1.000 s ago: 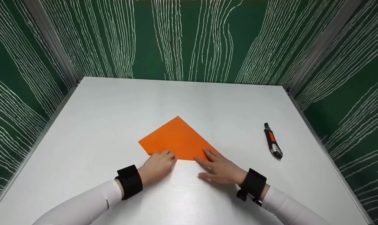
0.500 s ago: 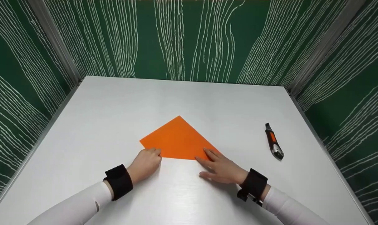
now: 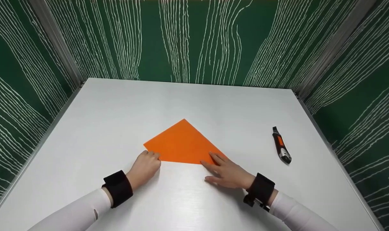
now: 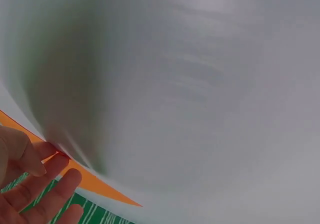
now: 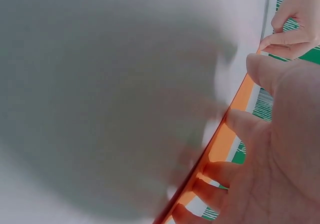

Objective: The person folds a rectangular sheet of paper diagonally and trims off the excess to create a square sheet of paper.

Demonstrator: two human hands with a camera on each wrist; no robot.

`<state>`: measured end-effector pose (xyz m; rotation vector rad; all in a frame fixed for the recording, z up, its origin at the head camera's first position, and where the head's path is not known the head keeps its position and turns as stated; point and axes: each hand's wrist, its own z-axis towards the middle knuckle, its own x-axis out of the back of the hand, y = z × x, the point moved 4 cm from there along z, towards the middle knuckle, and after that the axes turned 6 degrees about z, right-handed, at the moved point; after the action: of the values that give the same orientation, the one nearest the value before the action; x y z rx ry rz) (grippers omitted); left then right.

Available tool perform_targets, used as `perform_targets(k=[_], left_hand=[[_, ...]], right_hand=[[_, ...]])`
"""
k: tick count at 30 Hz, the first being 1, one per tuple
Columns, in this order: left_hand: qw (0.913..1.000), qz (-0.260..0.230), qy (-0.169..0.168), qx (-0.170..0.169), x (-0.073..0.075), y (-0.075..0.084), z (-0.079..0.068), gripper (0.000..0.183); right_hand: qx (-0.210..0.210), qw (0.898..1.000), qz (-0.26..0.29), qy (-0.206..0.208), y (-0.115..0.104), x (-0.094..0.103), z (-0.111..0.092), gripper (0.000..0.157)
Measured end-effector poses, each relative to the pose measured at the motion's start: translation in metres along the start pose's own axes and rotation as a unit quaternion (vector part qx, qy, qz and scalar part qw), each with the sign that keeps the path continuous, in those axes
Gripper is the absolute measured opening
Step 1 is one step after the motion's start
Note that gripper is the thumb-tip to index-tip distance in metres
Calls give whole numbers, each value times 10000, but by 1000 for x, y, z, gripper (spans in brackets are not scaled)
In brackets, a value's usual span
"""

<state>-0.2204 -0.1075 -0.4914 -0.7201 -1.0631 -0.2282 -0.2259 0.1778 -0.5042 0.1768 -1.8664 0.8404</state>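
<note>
An orange sheet of paper (image 3: pixel 181 144), folded over with a straight edge toward me, lies on the white table. My left hand (image 3: pixel 144 166) is at the left end of that edge, fingertips pressing on it. In the left wrist view the fingers (image 4: pixel 62 184) are fairly extended, with the index fingertip at the paper's edge (image 4: pixel 100 186). My right hand (image 3: pixel 228 173) rests with spread fingers on the right corner of the paper, its thumb apart on the table. The right wrist view shows several fingertips on the orange edge (image 5: pixel 220 144); the paper's right tip is hidden under the hand.
To the right lies a black and orange utility knife (image 3: pixel 281 146), apart from the paper. The white table (image 3: pixel 123 112) reaches back to green walls (image 3: pixel 149 41) with white wavy lines. Metal posts (image 3: pixel 57 41) stand at the back corners.
My left hand has slid leftward along the paper's near edge, from near its middle to its left end. The right hand stays on the right corner. The knife has not moved.
</note>
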Motion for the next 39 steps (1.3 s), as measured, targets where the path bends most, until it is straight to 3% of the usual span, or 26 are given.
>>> perform_targets(k=[6, 12, 19, 26, 32, 35, 39], left_hand=[[9994, 293, 31, 178, 0, -7, -3, 15], [9986, 462, 264, 54, 0, -11, -6, 11], [9990, 372, 162, 203, 1, -10, 2, 5], [9982, -304, 395, -344, 6, 14, 25, 11], [9937, -410, -65, -1041, 7, 44, 47, 23], [9923, -316, -161, -1187, 6, 53, 56, 20], [9931, -297, 22, -1134, 3, 57, 66, 12]], right_hand=[[24, 10000, -10, 37, 0, 2, -1, 65], [53, 9999, -12, 124, -2, 6, -3, 64], [43, 9999, -116, 120, -1, 5, -1, 63], [81, 9997, -228, 84, -4, 6, 0, 62], [146, 9994, -290, 107, -7, 9, 0, 59], [289, 9985, -433, 183, -9, 10, 1, 55], [618, 9942, -745, 476, -12, 11, 1, 49]])
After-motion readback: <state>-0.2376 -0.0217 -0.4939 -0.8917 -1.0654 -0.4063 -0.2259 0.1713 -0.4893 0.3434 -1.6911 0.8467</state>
